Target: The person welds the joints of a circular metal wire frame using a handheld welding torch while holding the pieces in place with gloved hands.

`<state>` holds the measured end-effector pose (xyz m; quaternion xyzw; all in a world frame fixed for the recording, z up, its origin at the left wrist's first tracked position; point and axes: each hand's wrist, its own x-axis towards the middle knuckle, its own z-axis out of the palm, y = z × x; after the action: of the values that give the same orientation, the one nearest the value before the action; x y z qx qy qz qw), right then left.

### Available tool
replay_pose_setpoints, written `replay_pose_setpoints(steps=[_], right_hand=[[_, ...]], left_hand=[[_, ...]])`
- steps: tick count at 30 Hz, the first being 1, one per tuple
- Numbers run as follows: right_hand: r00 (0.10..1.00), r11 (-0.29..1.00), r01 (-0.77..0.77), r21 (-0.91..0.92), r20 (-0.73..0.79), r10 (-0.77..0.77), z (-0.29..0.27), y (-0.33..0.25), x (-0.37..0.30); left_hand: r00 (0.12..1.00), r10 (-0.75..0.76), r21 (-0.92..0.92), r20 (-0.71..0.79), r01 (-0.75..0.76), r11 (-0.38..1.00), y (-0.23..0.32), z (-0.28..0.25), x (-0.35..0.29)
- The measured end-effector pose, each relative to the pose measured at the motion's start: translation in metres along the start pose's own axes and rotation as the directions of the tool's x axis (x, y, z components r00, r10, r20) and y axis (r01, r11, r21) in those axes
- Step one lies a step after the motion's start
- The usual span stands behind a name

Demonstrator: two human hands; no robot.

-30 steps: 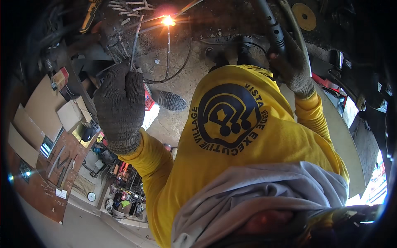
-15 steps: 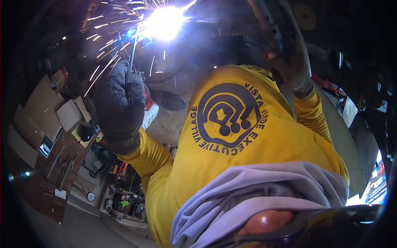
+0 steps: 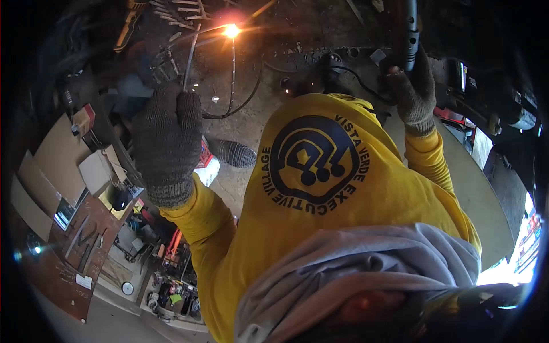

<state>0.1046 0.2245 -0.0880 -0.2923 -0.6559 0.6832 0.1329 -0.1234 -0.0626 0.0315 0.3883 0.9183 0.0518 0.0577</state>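
My left hand [image 3: 166,137], in a dark knitted glove, is closed around the lower end of a thin metal rod [image 3: 193,54] that points up and away. Right of the rod's far end, a small orange-hot spot [image 3: 231,31] glows on dark metalwork. Below the spot runs a thin upright line [image 3: 233,74], perhaps another rod. My right hand [image 3: 413,94], gloved too, grips the near end of a grey metal tube [image 3: 411,37] with round holes, at the upper right. A bare fingertip shows through this glove.
A dark cable [image 3: 251,94] curves across the concrete floor. My shoe [image 3: 234,153] is below it. A yellow-handled tool [image 3: 129,26] lies at the upper left. Cardboard pieces [image 3: 63,154] and a brown board [image 3: 86,251] stand at left, near cluttered tools [image 3: 171,286].
The blinding white arc and its flying sparks have died down to a small orange glow. The floor and metalwork now show more clearly. Both hands stay nearly in place, holding the same things.
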Motion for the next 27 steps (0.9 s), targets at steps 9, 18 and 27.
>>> replay_pose_setpoints(steps=[9,18,27], right_hand=[[0.920,0.960,0.277,-0.034,-0.279,-0.275,-0.031,-0.019,-0.003],[0.537,0.854,0.298,-0.426,-0.664,-0.520,-0.075,-0.052,-0.023],[0.451,0.873,0.420,-0.248,-0.777,-0.438,-0.110,-0.045,-0.035]], left_hand=[[0.993,0.096,-0.014,0.067,-0.095,0.995,-0.016,-0.002,0.008],[0.995,0.100,-0.104,-0.018,-0.101,0.989,-0.021,0.002,0.006],[0.985,0.101,-0.073,0.139,-0.092,0.993,-0.013,-0.031,0.022]])
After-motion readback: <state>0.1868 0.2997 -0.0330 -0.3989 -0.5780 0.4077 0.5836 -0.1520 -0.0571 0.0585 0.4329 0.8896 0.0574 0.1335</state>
